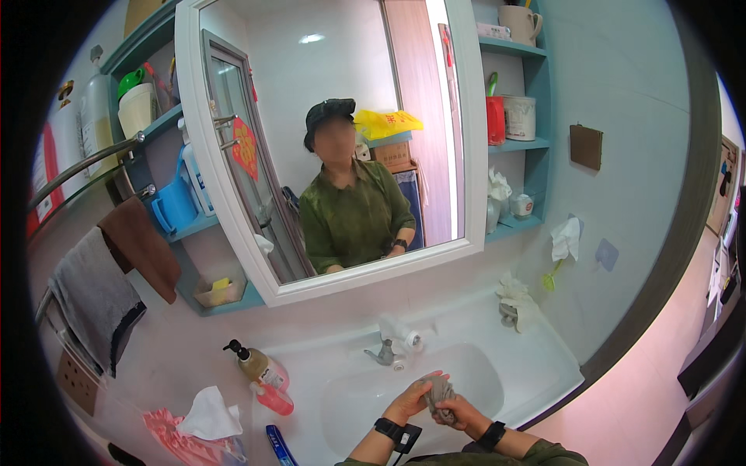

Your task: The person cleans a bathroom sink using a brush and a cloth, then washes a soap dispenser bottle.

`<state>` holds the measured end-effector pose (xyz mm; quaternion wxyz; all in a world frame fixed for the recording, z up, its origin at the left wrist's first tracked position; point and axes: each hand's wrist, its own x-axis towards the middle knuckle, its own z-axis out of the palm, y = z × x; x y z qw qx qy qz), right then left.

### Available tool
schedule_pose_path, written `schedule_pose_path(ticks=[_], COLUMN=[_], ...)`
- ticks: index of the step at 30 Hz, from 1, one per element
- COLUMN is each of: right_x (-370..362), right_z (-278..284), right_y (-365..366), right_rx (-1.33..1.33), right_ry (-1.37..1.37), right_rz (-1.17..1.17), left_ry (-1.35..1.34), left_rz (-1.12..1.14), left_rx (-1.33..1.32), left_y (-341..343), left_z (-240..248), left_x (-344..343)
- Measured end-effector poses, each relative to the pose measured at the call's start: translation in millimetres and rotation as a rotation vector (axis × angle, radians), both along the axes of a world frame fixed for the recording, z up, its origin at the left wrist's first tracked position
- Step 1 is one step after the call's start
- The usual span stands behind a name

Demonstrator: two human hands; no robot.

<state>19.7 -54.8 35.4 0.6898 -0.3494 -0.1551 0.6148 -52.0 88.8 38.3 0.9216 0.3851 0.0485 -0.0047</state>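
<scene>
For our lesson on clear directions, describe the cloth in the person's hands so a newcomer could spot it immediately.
Find the white sink below the large mirror. Over it, the left hand and right hand hold a bunched, grey-brown cloth. Unlike the towels hanging at far left, it is crumpled and held.

Two bare forearms slant inward from the lower edge, wrists apart. The bare left hand [412,399] cups with fingertips pointing rightward; the bare right hand [465,413] curls its fingers closed just beside it.

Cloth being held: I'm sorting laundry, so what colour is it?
Greyish-beige cloth, best seen in the head view.
</scene>
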Motion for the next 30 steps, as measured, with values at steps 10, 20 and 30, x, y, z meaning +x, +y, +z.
schedule_pose_path(ticks=[10,20,30], right_x=[7,1,1], right_z=[-56,-60,-3], right_y=[30,27,-4], right_rx=[-0.212,-0.328,-0.164], right_ry=[-0.67,-1.49,-0.202], right_rz=[0.021,-0.194,0.016], left_ry=[0.237,0.465,0.078], left_rz=[0.332,0.578,0.105], left_rx=[0.298,0.172,0.266], left_y=[4,-4,22], left_z=[-54,-104,-22], left_x=[23,39,2])
